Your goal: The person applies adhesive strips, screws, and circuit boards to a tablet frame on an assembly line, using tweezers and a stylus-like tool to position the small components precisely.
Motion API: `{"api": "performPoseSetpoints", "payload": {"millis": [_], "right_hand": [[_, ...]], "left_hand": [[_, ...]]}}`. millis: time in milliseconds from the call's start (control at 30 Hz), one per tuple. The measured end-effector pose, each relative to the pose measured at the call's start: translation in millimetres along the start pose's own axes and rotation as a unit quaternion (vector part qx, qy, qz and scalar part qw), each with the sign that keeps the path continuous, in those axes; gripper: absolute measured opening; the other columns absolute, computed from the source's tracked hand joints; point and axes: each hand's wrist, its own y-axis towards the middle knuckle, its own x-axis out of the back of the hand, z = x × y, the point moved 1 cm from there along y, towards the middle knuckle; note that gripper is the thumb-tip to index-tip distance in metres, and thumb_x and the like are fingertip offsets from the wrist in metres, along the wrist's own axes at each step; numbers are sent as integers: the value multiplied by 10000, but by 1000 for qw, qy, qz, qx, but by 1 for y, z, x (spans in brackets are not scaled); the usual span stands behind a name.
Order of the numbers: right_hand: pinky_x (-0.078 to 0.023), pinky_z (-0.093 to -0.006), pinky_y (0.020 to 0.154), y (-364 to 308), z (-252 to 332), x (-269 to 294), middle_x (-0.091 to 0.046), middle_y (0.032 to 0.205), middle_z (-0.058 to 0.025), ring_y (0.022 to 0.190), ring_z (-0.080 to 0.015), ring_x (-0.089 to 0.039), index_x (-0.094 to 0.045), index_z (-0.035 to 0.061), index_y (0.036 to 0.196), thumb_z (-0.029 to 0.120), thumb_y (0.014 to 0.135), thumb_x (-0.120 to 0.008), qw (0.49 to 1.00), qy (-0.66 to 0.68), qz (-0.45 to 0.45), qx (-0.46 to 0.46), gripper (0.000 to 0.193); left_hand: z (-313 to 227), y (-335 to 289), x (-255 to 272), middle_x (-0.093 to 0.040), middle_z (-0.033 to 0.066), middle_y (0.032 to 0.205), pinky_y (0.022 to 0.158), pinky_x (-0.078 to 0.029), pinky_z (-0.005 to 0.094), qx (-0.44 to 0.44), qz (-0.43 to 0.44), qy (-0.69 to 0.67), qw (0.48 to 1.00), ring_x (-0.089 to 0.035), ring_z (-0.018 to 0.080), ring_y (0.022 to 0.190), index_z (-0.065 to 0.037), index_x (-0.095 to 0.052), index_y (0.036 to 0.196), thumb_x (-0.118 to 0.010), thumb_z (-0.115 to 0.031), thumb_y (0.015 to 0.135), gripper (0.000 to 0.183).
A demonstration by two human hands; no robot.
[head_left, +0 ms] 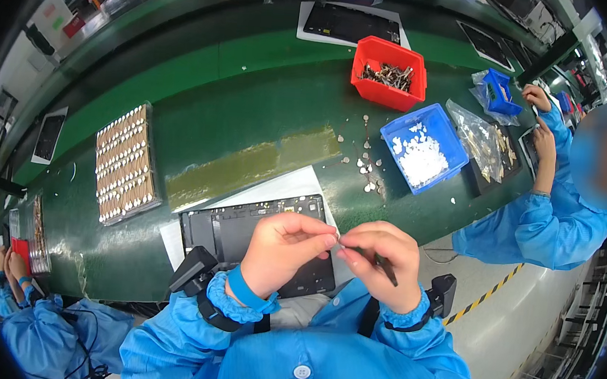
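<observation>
In front of my chest, my left hand (280, 254) and my right hand (388, 258) meet fingertip to fingertip. Thumb and forefinger of the left are pinched on something tiny and pale, too small to name. A dark slim tool (387, 269), perhaps tweezers, sticks out of the closed fingers of my right hand; its other end is hidden. Beneath my hands lies an opened tablet housing (232, 219) with dark inner parts, resting on a white sheet (297, 183) and partly covered by my left hand.
A tray of small parts in rows (129, 163) lies left. To the right are a blue bin of white pieces (393, 134), a red bin of metal parts (366, 47), loose round bits (369, 170) and plastic bags (477, 140). Co-workers sit at both sides.
</observation>
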Motion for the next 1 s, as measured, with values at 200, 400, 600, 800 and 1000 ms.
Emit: {"api": "performPoseSetpoints", "payload": {"millis": [200,400,600,800,1000], "right_hand": [[-424,-275,487,-7,11,-16,-596,730,-91,610,-181,-557,-590,18,765,-28,680,-650,994,-60,-28,90,114],[-488,-294,597,-45,-13,-51,-584,733,-115,691,-241,-602,-587,14,768,-2,666,-600,985,24,116,-123,104],[-477,-367,604,-58,-11,-73,-591,729,-135,684,-304,-591,-596,30,756,56,635,-584,971,-106,186,-103,124],[-464,-368,568,-56,-8,-83,-587,695,-130,648,-300,-587,-596,26,728,74,631,-610,956,-204,181,-110,109],[-454,-378,545,-45,0,-86,-575,659,-140,623,-330,-570,-563,20,678,105,634,-633,930,-285,199,-122,119]], "left_hand": [[3,-14,8,-633,83,872,672,-512,249,-63,25,69,995,-606,138,739,31,-629,914,-648,3,765,153],[-19,-2,73,-576,141,961,741,-464,336,-289,-95,592,746,-559,265,853,3,-611,974,-700,-81,666,331],[-5,5,101,-541,135,1012,831,-402,400,-282,-138,669,673,-480,323,963,1,-598,991,-734,-207,631,438],[1,4,105,-529,124,972,805,-410,387,-292,-137,652,686,-479,309,936,-12,-607,968,-734,-214,633,412],[-2,9,104,-522,117,862,728,-420,392,-303,-130,638,695,-490,305,834,-28,-591,834,-706,-183,662,258]]}}
